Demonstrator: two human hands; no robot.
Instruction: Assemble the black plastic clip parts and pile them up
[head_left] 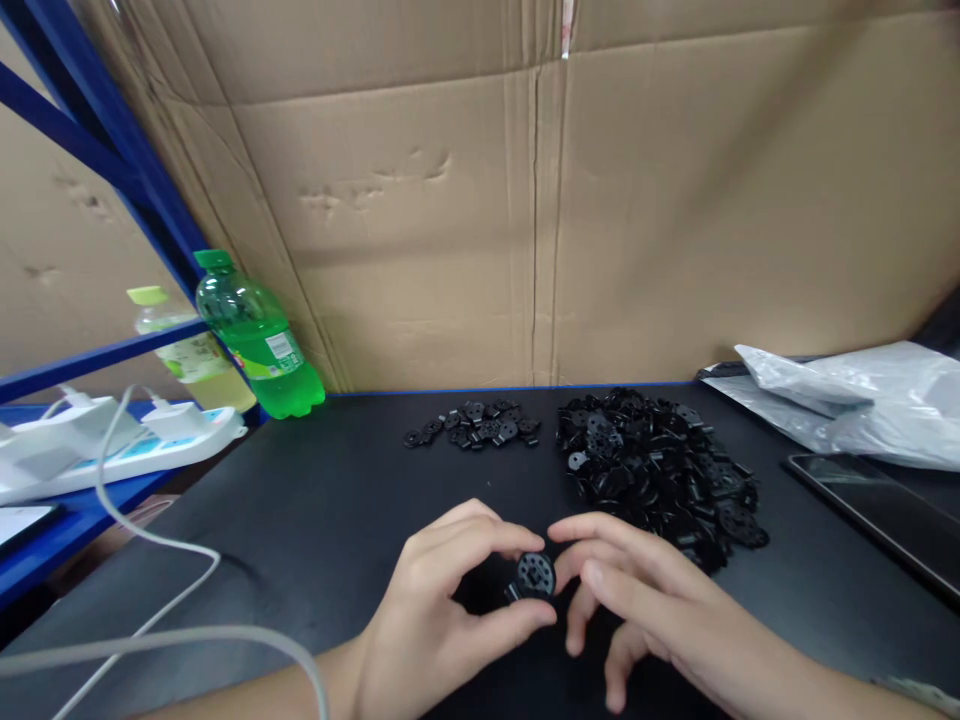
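Between the thumb and index finger of my left hand [450, 590] is a small round black plastic part [536, 574], with several holes in its face and a tab at its lower left. My right hand [637, 590] is just to the right of it, fingers apart and curved, with the index fingertip close to the part's edge. Whether that fingertip touches the part I cannot tell. Beyond my right hand lies a large pile of similar black parts [652, 470]. A smaller group of black parts [480, 425] is spread farther back, left of the pile.
A cardboard wall [420, 230] closes off the back of the black table [322, 510]. At left are a green soda bottle [262, 345], a paler bottle [187, 350], a white power strip [187, 440] and a loose cable [247, 634]. A phone [877, 500] and plastic bags [847, 395] lie right.
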